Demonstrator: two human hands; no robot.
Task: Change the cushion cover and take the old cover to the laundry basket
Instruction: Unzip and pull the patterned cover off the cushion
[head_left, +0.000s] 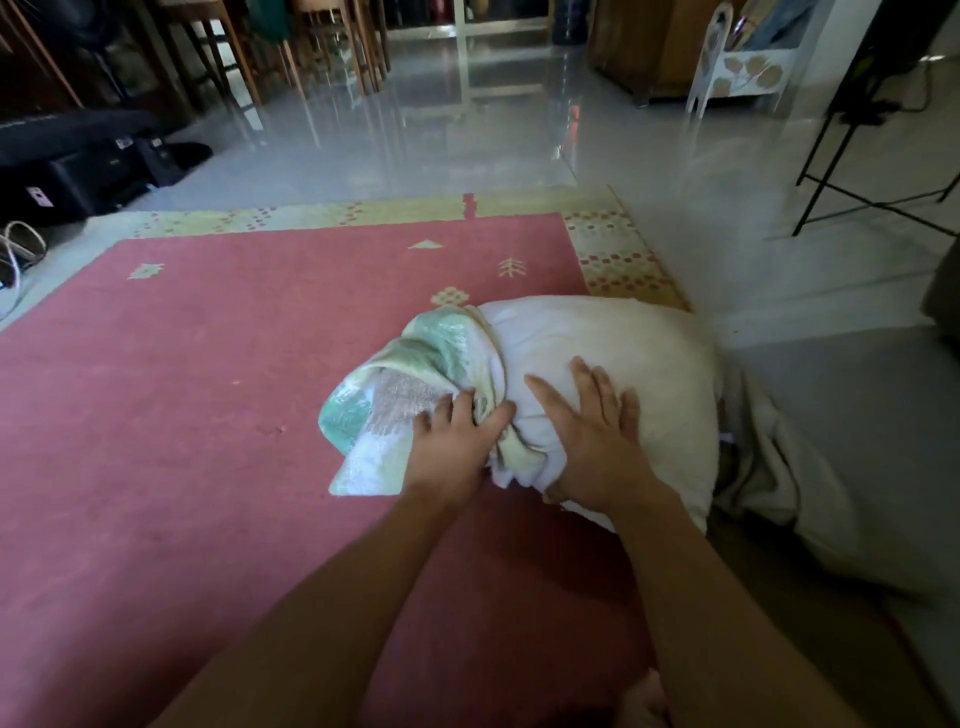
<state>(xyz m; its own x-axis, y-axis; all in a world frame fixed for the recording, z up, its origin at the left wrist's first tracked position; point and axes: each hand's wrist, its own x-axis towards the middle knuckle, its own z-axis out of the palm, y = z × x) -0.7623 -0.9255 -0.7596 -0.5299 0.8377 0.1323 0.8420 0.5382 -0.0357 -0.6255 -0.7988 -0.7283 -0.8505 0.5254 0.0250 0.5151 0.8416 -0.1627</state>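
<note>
A large pink rug (208, 389) with a pale patterned border covers most of the near floor, and a glossy grey tiled floor (467, 130) stretches beyond it towards chairs and furniture at the back of the room. The rug serves as the work surface: it is soft and wide enough to lay the cushion down and lean on it.

The white cushion (623, 353) lies on its side near the rug's right edge, bare over most of its length. A crumpled beige cloth (769, 467) sits against its far right side, partly on the tiles. It may be the other cover, though that cannot be confirmed. No laundry basket is in view.

The green-and-white cover (395, 364) wraps only the cushion's left end, gathered into folds there with its loose part trailing onto the rug. Whether it is being worked on or drawn off cannot be told from this moment alone.

The right hand (597, 431) lies flat on the cushion with its fingers spread, apparently pinning the filling so it does not slide. The left hand (452, 441) is just beside it, with fingers and thumb curled round a bunch of the cover's edge where the fabric meets the cushion. Bracing with one hand and gripping with the other lets the cloth move against the stuffing. The cover is thus directly under and in the left hand and just left of the right one.
</note>
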